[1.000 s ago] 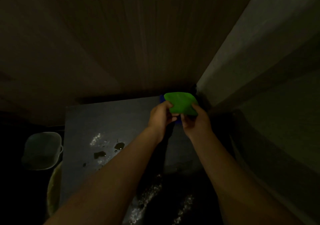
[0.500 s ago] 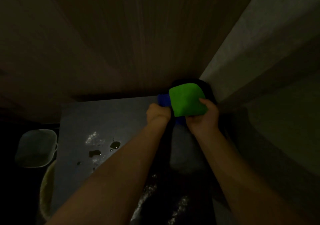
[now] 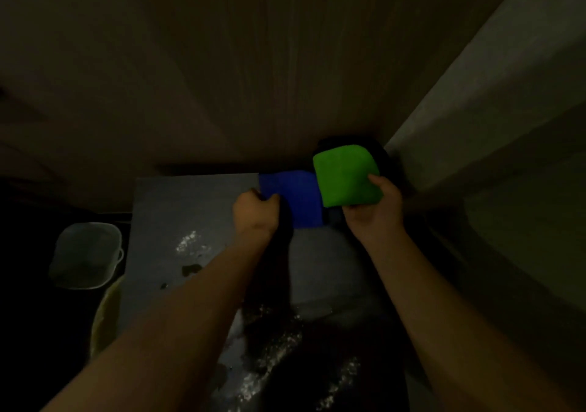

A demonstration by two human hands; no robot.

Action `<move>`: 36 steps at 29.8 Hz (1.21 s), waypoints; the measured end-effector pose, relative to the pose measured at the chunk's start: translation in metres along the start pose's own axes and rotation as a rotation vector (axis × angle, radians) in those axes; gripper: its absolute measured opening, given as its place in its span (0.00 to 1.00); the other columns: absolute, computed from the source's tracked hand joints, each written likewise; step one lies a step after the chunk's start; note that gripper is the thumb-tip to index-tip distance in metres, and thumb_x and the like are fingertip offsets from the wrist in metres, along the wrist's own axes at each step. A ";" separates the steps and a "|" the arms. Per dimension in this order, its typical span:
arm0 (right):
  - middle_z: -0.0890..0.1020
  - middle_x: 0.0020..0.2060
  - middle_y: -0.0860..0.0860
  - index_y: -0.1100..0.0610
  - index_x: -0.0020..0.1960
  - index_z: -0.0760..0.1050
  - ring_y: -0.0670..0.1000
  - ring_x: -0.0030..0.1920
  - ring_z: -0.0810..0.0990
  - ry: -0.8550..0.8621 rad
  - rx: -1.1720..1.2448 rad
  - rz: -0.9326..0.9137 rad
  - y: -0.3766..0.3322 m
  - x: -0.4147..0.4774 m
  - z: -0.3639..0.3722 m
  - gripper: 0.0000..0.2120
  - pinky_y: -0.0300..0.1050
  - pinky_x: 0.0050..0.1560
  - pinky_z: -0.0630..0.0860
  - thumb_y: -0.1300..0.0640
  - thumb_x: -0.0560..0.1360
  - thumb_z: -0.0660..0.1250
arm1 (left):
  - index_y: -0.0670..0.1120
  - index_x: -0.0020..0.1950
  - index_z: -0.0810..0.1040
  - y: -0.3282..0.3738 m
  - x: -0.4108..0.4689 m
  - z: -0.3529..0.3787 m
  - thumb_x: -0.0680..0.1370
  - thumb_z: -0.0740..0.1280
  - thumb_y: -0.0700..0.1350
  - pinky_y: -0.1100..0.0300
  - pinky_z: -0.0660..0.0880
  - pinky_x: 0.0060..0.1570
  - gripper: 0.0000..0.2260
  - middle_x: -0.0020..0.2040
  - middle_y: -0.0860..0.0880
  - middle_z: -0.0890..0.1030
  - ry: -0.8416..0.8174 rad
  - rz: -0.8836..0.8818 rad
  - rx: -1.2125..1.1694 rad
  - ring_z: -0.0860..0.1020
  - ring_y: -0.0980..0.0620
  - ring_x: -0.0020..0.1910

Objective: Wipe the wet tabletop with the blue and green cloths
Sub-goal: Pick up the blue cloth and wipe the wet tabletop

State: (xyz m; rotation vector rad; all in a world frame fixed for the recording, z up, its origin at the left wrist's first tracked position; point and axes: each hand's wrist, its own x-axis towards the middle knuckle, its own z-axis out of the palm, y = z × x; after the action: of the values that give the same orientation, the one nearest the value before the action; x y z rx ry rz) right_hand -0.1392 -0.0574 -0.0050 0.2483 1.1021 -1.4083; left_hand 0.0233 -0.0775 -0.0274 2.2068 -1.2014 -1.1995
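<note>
Dim domestic interior, most likely a room in a home: a grey table (image 3: 177, 208) is standing in a corner where a wood-grain panel (image 3: 253, 78) is meeting a pale wall (image 3: 491, 110). A translucent plastic tub (image 3: 85, 256) is sitting low in the dark left of the table, beside a yellowish object (image 3: 104, 316) too dim to identify. Water (image 3: 190, 269) is glistening on the tabletop, and a blue cloth (image 3: 295, 199) and green cloth (image 3: 345, 177), ordinary household wipes, are being held at its far end.

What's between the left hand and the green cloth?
The blue cloth, gripped by the left hand, reaches to the green cloth; seen in the head view.
</note>
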 end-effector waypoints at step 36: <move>0.83 0.56 0.56 0.62 0.57 0.81 0.53 0.57 0.82 -0.325 -2.478 -0.851 0.121 0.012 0.014 0.26 0.57 0.54 0.78 0.61 0.66 0.51 | 0.41 0.77 0.44 -0.056 0.016 -0.033 0.81 0.53 0.41 0.59 0.39 0.72 0.26 0.78 0.43 0.44 -0.176 0.756 0.907 0.44 0.49 0.77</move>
State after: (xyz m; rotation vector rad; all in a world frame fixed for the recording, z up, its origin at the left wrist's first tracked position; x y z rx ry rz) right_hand -0.0314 -0.0479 -0.0615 -2.2213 1.8590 0.2268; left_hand 0.0836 -0.0604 -0.0521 1.7598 -2.7130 -0.5615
